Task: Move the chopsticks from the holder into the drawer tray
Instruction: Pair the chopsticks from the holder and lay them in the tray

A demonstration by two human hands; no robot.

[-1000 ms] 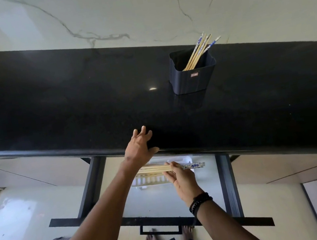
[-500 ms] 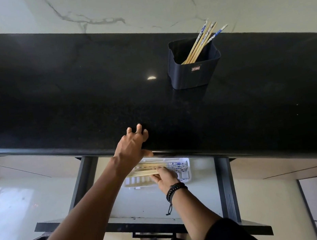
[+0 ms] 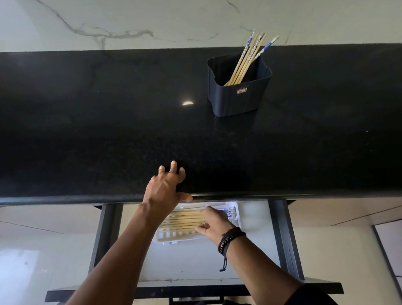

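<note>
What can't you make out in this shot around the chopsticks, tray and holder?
Head view.
Far rim of the tray: under the countertop edge.
Chopsticks in the tray: partly covered by the right hand; its grip is unclear.
Label on the holder: too small to read.
Chopsticks in the holder: lower ends behind its wall.

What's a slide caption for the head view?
Right hand on chopsticks in white drawer tray, left hand on black countertop; remaining chopsticks in the holder.
</note>
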